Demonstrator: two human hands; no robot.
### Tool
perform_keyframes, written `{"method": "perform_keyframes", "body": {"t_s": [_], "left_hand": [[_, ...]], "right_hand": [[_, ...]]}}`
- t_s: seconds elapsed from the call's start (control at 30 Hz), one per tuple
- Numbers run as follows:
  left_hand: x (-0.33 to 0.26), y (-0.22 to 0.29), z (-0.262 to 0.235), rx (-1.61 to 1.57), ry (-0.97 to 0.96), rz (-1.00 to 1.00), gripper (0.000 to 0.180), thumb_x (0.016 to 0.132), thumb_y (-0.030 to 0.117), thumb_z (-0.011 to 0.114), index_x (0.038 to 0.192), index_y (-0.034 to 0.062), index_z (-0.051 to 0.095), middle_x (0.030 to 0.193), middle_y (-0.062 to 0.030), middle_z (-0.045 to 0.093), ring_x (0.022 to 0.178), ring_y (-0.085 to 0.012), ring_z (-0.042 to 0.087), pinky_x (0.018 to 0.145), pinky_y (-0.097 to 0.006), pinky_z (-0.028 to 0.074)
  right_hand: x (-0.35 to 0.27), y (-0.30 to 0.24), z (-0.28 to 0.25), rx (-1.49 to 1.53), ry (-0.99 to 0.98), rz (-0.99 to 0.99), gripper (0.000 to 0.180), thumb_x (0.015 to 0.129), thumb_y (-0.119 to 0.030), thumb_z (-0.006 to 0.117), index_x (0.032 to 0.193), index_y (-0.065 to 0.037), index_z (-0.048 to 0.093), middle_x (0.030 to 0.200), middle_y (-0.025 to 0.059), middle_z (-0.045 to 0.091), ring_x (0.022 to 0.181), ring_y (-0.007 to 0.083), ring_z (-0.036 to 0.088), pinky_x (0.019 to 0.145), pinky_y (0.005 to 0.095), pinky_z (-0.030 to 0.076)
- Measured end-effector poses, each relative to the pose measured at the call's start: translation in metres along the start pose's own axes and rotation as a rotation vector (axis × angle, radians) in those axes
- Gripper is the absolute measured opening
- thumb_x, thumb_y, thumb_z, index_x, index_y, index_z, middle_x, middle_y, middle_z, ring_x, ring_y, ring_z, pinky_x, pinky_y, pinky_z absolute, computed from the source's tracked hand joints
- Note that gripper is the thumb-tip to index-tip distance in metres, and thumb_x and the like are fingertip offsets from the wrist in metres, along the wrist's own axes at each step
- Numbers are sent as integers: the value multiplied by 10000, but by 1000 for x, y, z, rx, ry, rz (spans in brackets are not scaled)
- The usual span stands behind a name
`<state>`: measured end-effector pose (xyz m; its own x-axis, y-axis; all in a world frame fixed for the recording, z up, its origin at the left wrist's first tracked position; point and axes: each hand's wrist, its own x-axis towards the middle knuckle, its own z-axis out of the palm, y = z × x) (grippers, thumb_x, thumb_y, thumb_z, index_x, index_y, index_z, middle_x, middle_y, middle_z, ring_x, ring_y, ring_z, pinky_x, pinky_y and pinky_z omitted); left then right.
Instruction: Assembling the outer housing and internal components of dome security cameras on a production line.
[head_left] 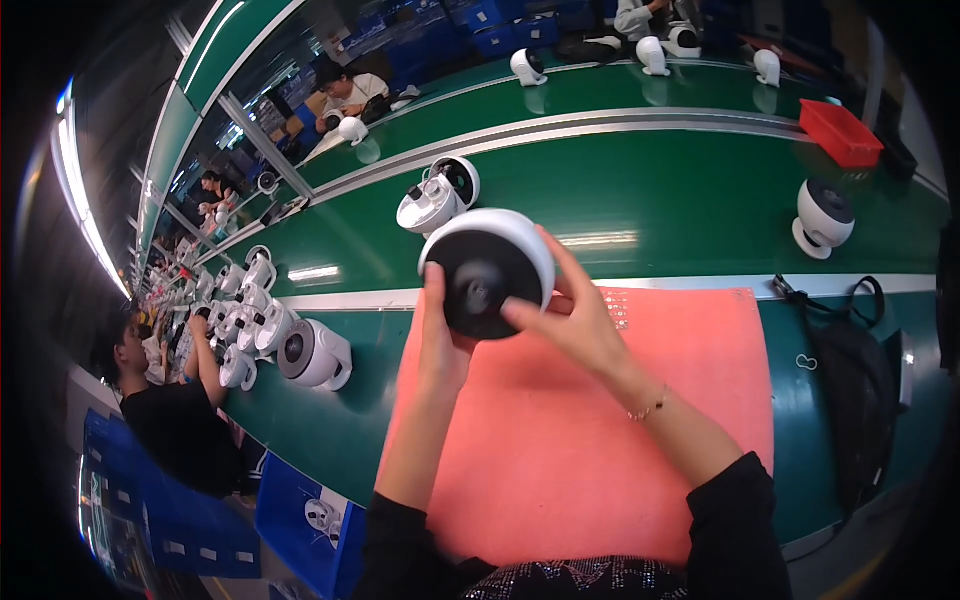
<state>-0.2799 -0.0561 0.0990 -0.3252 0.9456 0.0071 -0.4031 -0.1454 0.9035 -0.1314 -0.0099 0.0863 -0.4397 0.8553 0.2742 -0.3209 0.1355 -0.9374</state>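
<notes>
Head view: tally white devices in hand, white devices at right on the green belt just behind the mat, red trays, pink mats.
Held white device, in left hand and right hand: 1
Standing white device at right: 1
Red tray: 1
Pink mat: 1
Total: 4

Holding rounded white device (490, 255), black-faced, between left hand (447, 360) and right hand (582, 325), above pink mat (600, 440). Showing also: green counter (335, 430), grey-faced device (318, 355) at left, black bag (852, 390) at right, red tray (848, 150), blue bin (285, 525) lower left.

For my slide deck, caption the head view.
Left hand and right hand hold a round white-and-black device above a pink rectangular mat on a green workbench.
</notes>
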Motion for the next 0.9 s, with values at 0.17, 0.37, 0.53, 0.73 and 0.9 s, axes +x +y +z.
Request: {"method": "perform_keyframes", "body": {"t_s": [0.17,0.37,0.53,0.73,0.9], "left_hand": [[-14,0,17,130,-263,-190,526,883,347,512,1283,128,249,1319,-177,374,1133,-326,485,953,-452,392],[51,-28,-11,304,-22,-231,682,822,165,605,1296,120,117,1271,-187,350,1137,-353,462,903,-448,427],[126,-34,-40,87,273,-156,856,763,122,673,1321,155,24,1305,-158,279,1176,-401,385,923,-517,385],[212,-54,-73,-270,568,-95,758,832,132,592,1350,152,39,1340,-190,250,1194,-389,379,976,-481,353],[254,-84,-119,-367,380,-47,449,850,97,573,1246,93,360,1212,-161,421,1109,-289,450,946,-425,390]], "right_hand": [[30,16,-64,374,261,500,623,756,-612,532,1119,-108,487,968,83,575,865,230,561,776,388,467],[39,32,-128,524,543,333,669,723,-410,710,1242,-156,373,1127,181,404,1050,305,457,906,426,441],[36,22,-134,371,658,326,806,731,-353,725,1319,-153,212,1228,170,251,1061,325,420,882,505,436],[34,37,-117,705,644,475,805,694,-196,753,1235,-32,181,1106,152,255,968,300,425,810,502,478],[33,25,-96,624,565,463,707,685,-160,736,1172,-67,232,1101,137,263,932,285,450,706,442,471]]}}
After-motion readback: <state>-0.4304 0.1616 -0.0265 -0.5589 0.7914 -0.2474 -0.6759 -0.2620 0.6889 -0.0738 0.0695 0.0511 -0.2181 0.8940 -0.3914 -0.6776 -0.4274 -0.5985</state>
